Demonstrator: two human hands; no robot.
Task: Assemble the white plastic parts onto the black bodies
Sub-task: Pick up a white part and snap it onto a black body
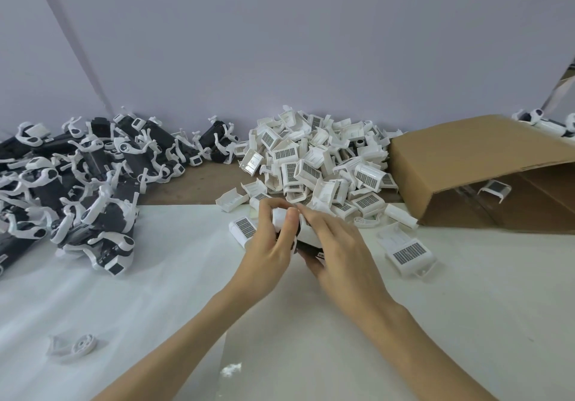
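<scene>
- While both hands meet over the middle of the tabletop (466, 291), one unit is being worked between them: a white plastic part (306, 234) against a black body (308, 249), mostly hidden by fingers.
- Left hand (269, 254): fingers curled round the unit's left end, thumb up against the white piece. Right hand (339, 251): fingers laid across the top, thumb under the black underside. Both clamped on the same unit, hands touching at the fingertips.
- Step in hand, as I judge it: seating the white part onto the body. Whether it is already latched cannot be told; the joint is covered.
- To do it well: keep the body steady in the lower grip, line up the white part squarely, then press evenly along its length, not at one corner. Thin clips likely bend if forced askew.
- Supply: pile of white parts (317, 164) just behind the hands, spilling from a tipped cardboard box (466, 158) at right.
- Heap of assembled black-and-white units (84, 182) lies far left, well apart from the hands.
- Strays: one white part (407, 253) just right of the hands, a small wheel-like white piece (74, 346) near left.
- Room: open sheet toward the person; the pile crowds the far side, so work and set-downs favour the near side.
</scene>
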